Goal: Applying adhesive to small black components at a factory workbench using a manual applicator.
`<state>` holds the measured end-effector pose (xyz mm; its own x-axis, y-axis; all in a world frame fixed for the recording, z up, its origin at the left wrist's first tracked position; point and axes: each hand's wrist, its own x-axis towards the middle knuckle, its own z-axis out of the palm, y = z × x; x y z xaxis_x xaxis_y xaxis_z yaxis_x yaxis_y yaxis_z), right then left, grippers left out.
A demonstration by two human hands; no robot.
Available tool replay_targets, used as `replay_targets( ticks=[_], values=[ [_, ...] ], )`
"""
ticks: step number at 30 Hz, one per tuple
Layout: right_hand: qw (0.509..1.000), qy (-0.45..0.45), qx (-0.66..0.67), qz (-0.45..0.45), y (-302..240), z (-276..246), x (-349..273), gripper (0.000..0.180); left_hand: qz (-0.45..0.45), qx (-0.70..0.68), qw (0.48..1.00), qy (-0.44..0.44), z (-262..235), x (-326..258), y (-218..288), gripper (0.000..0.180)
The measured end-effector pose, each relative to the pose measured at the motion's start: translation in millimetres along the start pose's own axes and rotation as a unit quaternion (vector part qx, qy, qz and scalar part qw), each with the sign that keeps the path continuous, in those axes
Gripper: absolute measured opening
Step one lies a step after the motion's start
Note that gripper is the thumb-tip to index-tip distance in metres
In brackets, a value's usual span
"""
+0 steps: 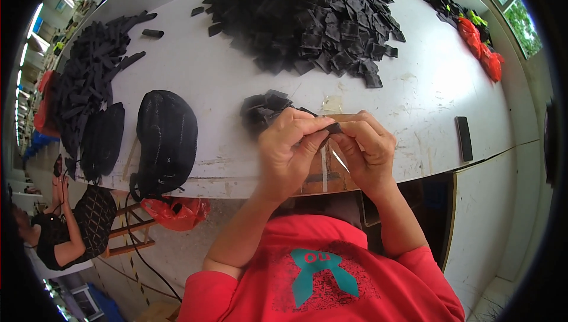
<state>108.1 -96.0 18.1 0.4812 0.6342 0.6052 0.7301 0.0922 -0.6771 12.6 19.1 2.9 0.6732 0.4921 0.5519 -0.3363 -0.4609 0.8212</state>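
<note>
My left hand point(290, 147) and my right hand point(367, 147) meet above the near edge of the white table point(207, 73). Both pinch one small black flat piece point(333, 127) between thumbs and fingertips. Just beyond my left hand lies a small stack of black pieces point(263, 108). A large heap of the same black pieces point(307, 17) fills the far middle of the table. Most of the held piece is hidden by my fingers.
Two black mesh caps point(165, 138) point(103, 138) lie at the table's left front, with a pile of black strips point(89, 73) behind them. A black bar point(463, 138) lies at the right. Red bags point(482, 50) sit far right. A seated person point(71, 227) is at lower left.
</note>
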Motion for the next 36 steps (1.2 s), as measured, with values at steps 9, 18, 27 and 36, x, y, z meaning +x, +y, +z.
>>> replay_targets(
  ticks=[9,18,27,36],
  values=[
    [0.933,0.179,0.212,0.228,-13,-52,-22,0.01,-0.278,0.409,0.86,0.129,-73,3,-153,0.025],
    [0.856,-0.028,-0.206,0.473,79,-71,-264,0.019,-0.234,0.329,0.907,0.118,-90,2,-169,0.017],
    [0.947,-0.117,0.039,0.297,4,11,-101,0.025,-0.159,0.206,0.966,-0.008,-57,-16,-40,0.006],
    [0.968,-0.135,-0.148,0.152,32,78,-103,0.025,-0.193,0.285,0.931,0.122,-51,-97,-66,0.008]
  ],
)
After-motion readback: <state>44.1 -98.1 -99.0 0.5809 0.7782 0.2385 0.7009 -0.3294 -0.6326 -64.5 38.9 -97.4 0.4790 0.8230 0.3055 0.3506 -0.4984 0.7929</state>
